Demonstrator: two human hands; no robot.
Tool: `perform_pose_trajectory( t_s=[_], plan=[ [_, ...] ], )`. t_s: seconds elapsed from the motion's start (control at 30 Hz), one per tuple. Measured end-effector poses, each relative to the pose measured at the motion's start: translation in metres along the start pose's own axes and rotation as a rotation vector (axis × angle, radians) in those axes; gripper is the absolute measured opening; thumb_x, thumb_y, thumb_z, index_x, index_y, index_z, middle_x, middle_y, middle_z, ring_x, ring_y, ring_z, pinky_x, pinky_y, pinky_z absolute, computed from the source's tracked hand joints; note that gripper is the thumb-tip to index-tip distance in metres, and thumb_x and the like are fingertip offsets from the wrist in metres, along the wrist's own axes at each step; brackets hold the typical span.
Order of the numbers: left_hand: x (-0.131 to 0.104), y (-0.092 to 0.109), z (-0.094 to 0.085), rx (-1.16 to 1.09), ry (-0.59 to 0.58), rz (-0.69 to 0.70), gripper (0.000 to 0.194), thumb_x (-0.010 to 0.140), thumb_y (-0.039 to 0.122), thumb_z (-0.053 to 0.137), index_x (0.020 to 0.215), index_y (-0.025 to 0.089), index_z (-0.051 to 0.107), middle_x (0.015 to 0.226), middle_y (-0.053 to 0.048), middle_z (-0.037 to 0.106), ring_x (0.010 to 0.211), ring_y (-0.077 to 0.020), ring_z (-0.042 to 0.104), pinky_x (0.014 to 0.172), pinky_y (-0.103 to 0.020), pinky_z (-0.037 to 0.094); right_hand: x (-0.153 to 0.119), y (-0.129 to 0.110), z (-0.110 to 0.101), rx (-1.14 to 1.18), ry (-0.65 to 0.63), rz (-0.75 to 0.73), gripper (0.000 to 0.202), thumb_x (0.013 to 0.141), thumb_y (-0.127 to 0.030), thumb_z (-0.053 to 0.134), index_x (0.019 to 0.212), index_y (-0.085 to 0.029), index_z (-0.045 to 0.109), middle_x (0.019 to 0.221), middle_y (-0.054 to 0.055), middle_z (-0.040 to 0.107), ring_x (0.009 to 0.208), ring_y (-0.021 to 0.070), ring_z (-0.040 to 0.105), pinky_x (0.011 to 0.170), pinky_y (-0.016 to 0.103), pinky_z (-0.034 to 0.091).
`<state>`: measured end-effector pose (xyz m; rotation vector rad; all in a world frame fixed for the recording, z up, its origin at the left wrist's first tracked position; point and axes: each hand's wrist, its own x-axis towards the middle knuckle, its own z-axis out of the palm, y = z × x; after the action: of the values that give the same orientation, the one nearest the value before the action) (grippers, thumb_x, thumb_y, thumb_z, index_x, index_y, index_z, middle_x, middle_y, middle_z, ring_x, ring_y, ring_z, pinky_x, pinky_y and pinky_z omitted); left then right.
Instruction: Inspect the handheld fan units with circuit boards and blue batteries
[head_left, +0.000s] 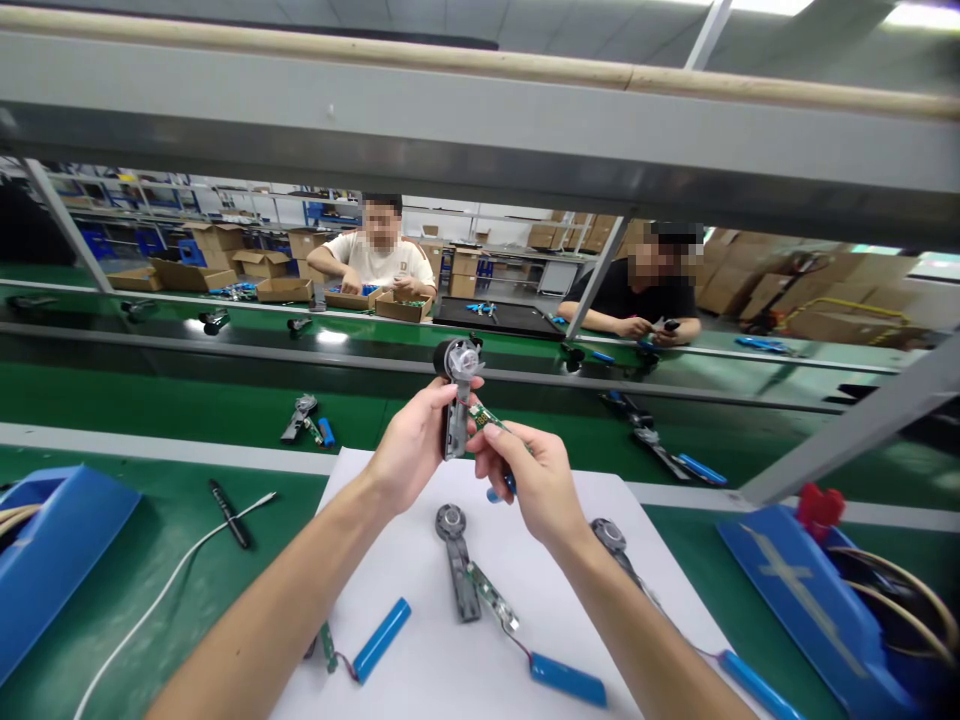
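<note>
My left hand (412,445) is closed round a grey handheld fan body (456,420), held upright with its round motor head at the top. Between the thumb and fingers of my right hand (529,465) is a small green circuit board (484,415), close beside the fan's handle. A blue cylindrical battery (495,494) shows partly below my right fingers. Under my hands, on a white sheet (420,560), lies another grey fan half (457,565). Next to it is a circuit board (493,597) wired to a blue battery (568,680).
Another battery (382,640) and a fan part (609,535) lie at the sheet's sides. Blue bins (60,560) (802,600) flank me. A black marker (229,512) and white cable (176,580) lie left. Two people sit across the conveyor (360,355); a shelf beam (450,120) crosses above.
</note>
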<state>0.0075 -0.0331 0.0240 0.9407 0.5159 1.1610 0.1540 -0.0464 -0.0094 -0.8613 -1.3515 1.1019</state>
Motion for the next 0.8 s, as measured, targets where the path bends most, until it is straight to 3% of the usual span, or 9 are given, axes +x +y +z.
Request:
perform_pose_trajectory(
  t_s=[0.17, 0.4, 0.67, 0.8],
  plan=[
    [0.002, 0.001, -0.003, 0.053, 0.021, 0.038, 0.024, 0.095, 0.028, 0.052, 0.109, 0.014, 0.065, 0.09, -0.004, 0.056, 0.076, -0.0132, 0.054, 0.069, -0.025, 0.046, 0.001, -0.004, -0.005, -0.026, 0.008, -0.025, 0.034, 0.088, -0.043, 0.062, 0.074, -0.013, 0.071, 0.055, 0.0, 0.059, 0.037, 0.0051, 0.041, 0.036, 0.018, 0.029],
    [0.003, -0.007, -0.005, 0.17, 0.033, 0.134, 0.027, 0.087, 0.036, 0.068, 0.105, 0.016, 0.066, 0.089, -0.003, 0.056, 0.076, -0.0121, 0.052, 0.064, -0.022, 0.044, 0.004, -0.008, -0.013, -0.114, -0.051, 0.021, 0.036, 0.086, -0.046, 0.064, 0.075, -0.013, 0.07, 0.057, 0.002, 0.062, 0.039, 0.0068, 0.041, 0.036, 0.02, 0.029],
    [0.006, -0.011, -0.004, 0.148, 0.047, 0.08, 0.017, 0.093, 0.028, 0.057, 0.104, 0.016, 0.062, 0.091, -0.004, 0.056, 0.078, -0.0115, 0.055, 0.065, -0.021, 0.047, 0.006, -0.008, -0.022, -0.256, -0.038, -0.013, 0.036, 0.088, -0.045, 0.063, 0.073, -0.014, 0.073, 0.06, 0.004, 0.063, 0.042, 0.0073, 0.043, 0.04, 0.022, 0.032],
    [0.005, -0.012, -0.003, 0.128, 0.065, -0.012, 0.02, 0.095, 0.031, 0.05, 0.102, 0.015, 0.06, 0.085, -0.003, 0.054, 0.069, -0.0105, 0.05, 0.057, -0.022, 0.042, 0.007, -0.006, -0.027, -0.294, -0.037, 0.001, 0.036, 0.087, -0.046, 0.063, 0.073, -0.014, 0.072, 0.061, 0.005, 0.064, 0.043, 0.0079, 0.043, 0.04, 0.022, 0.033]
  ],
)
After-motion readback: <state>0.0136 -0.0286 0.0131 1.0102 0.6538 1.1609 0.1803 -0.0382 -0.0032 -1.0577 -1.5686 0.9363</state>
